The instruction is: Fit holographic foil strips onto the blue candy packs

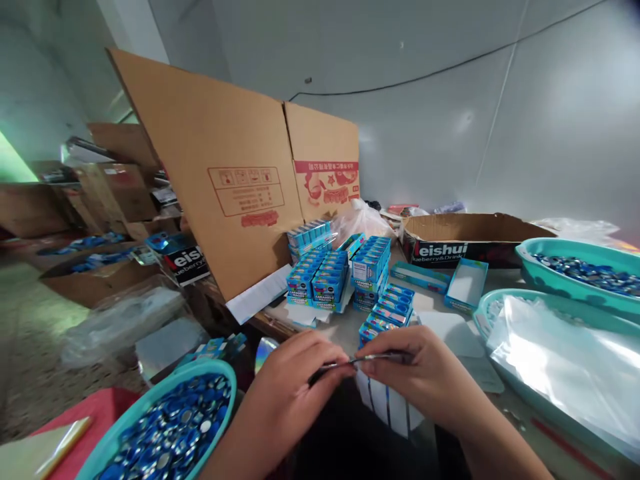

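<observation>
My left hand [307, 373] and my right hand [403, 370] meet at the middle, fingertips nearly touching. Both pinch a thin, flat dark piece [354, 361] seen edge-on; its kind cannot be made out. Just beyond my fingers, a row of small blue boxes [387, 308] leans on the table. White flat cards or box sides [383, 400] show below my right hand. Further back stand stacked blue caramel boxes [327, 277] and another pile of the same boxes [370, 260]. At lower left, a turquoise basin [227, 400] holds many blue foil-wrapped pieces.
A large cardboard panel [210, 133] rises behind the boxes. Blue empty trays [466, 283] lie in front of a low open carton [460, 257]. On the right are a turquoise basin of wrapped pieces [535, 267] and one with clear plastic bags [555, 373].
</observation>
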Action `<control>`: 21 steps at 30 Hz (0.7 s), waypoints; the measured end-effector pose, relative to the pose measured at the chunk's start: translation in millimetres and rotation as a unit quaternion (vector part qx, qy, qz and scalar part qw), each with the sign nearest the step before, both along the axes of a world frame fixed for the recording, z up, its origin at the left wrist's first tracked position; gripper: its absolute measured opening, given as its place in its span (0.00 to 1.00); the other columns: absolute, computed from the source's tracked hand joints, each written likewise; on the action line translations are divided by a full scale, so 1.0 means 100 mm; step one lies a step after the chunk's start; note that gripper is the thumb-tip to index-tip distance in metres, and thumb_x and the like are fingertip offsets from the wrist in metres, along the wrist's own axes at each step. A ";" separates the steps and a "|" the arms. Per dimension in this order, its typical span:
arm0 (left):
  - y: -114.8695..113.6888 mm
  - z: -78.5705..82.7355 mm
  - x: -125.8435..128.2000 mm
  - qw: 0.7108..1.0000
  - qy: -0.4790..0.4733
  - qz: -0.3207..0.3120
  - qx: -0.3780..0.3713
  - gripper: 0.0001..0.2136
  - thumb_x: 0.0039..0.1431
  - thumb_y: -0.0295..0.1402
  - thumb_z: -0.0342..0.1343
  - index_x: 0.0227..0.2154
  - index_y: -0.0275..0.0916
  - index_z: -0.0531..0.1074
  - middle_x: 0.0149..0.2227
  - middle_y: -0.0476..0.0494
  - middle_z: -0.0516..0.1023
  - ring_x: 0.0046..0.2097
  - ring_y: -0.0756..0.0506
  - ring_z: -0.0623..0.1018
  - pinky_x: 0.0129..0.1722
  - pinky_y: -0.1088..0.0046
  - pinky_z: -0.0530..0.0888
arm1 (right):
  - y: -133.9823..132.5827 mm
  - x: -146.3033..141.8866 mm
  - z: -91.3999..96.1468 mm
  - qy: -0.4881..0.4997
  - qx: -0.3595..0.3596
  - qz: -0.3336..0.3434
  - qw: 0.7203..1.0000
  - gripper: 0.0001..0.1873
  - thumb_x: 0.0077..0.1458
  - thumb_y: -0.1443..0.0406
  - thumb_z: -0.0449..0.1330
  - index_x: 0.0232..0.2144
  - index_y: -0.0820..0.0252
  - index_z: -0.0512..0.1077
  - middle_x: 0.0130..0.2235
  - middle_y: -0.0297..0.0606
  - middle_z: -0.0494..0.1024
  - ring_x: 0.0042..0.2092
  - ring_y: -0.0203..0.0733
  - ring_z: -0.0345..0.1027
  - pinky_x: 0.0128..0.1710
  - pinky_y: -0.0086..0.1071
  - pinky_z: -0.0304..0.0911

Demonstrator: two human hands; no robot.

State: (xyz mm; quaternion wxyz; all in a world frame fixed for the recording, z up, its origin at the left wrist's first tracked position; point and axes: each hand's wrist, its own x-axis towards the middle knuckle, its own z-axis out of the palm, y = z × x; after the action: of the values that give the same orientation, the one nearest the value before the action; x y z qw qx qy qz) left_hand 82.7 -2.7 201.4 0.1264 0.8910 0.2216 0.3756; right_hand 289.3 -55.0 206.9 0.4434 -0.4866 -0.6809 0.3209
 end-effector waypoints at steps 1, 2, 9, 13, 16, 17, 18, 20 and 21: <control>0.03 0.01 -0.02 1.000 -0.001 -0.001 -0.026 0.02 0.65 0.32 0.57 0.36 0.44 0.75 0.33 0.54 0.77 0.36 0.53 0.76 0.35 0.79 0.70 | 0.05 0.00 0.00 -0.043 0.024 -0.003 0.999 0.07 0.58 0.67 0.61 0.32 0.56 0.81 0.30 0.33 0.81 0.32 0.38 0.72 0.31 0.28 0.62; 0.06 0.01 -0.03 0.999 -0.002 0.001 -0.046 0.03 0.65 0.31 0.57 0.37 0.45 0.75 0.33 0.54 0.77 0.36 0.53 0.76 0.35 0.79 0.70 | 0.09 0.00 0.01 -0.100 0.059 -0.010 0.993 0.08 0.58 0.69 0.61 0.31 0.56 0.81 0.31 0.32 0.81 0.33 0.38 0.73 0.35 0.30 0.63; 0.25 -0.08 0.00 0.984 0.015 -0.016 -0.176 0.03 0.59 0.31 0.63 0.30 0.46 0.80 0.28 0.55 0.79 0.32 0.53 0.77 0.31 0.79 0.68 | 0.21 -0.08 -0.03 -0.456 0.115 -0.008 0.882 0.06 0.50 0.74 0.67 0.26 0.59 0.76 0.32 0.35 0.81 0.35 0.47 0.75 0.41 0.41 0.60; 0.34 -0.22 0.06 0.968 -0.059 0.018 -0.243 0.02 0.54 0.34 0.67 0.31 0.48 0.80 0.28 0.55 0.81 0.30 0.52 0.78 0.30 0.79 0.71 | 0.18 -0.13 -0.09 -0.435 0.131 -0.029 0.891 0.15 0.50 0.76 0.63 0.41 0.59 0.76 0.33 0.36 0.81 0.31 0.44 0.74 0.30 0.36 0.56; 0.34 -0.31 0.10 0.952 -0.109 0.062 -0.279 0.11 0.49 0.37 0.69 0.37 0.47 0.79 0.29 0.55 0.80 0.29 0.51 0.78 0.28 0.79 0.73 | 0.16 -0.08 -0.16 -0.348 0.123 -0.027 0.929 0.14 0.57 0.76 0.58 0.41 0.57 0.76 0.34 0.35 0.80 0.33 0.40 0.73 0.31 0.33 0.55; 0.33 -0.31 0.11 0.951 -0.099 0.061 -0.287 0.10 0.50 0.36 0.69 0.36 0.46 0.78 0.28 0.55 0.80 0.29 0.50 0.78 0.27 0.79 0.73 | 0.16 -0.05 -0.19 -0.312 0.110 -0.019 0.943 0.13 0.58 0.76 0.56 0.39 0.57 0.76 0.33 0.34 0.80 0.33 0.39 0.73 0.32 0.32 0.56; 0.31 -0.31 0.12 0.952 -0.076 0.056 -0.291 0.06 0.52 0.36 0.67 0.33 0.46 0.78 0.28 0.54 0.79 0.29 0.50 0.78 0.26 0.79 0.72 | 0.15 -0.02 -0.21 -0.278 0.095 -0.007 0.956 0.13 0.60 0.76 0.56 0.37 0.57 0.76 0.33 0.33 0.79 0.33 0.37 0.72 0.32 0.30 0.56; 0.26 -0.26 0.14 0.959 -0.010 0.046 -0.280 0.02 0.56 0.33 0.63 0.29 0.45 0.77 0.27 0.54 0.78 0.29 0.51 0.77 0.25 0.79 0.72 | 0.13 0.06 -0.26 -0.217 0.070 0.020 0.973 0.12 0.62 0.75 0.55 0.35 0.57 0.76 0.31 0.32 0.77 0.32 0.35 0.69 0.31 0.28 0.55; 0.24 -0.24 0.16 0.964 0.014 0.045 -0.261 0.02 0.57 0.32 0.62 0.29 0.46 0.77 0.28 0.55 0.78 0.29 0.51 0.77 0.26 0.79 0.72 | 0.12 0.09 -0.28 -0.194 0.061 0.029 0.979 0.12 0.63 0.74 0.55 0.34 0.58 0.76 0.30 0.31 0.76 0.31 0.33 0.67 0.31 0.28 0.54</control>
State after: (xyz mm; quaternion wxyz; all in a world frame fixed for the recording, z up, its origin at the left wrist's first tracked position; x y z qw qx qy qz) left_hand 98.4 21.4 177.6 0.3343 0.8213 0.3538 0.2975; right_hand 298.4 -42.6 178.8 0.3221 -0.4915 -0.7861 0.1917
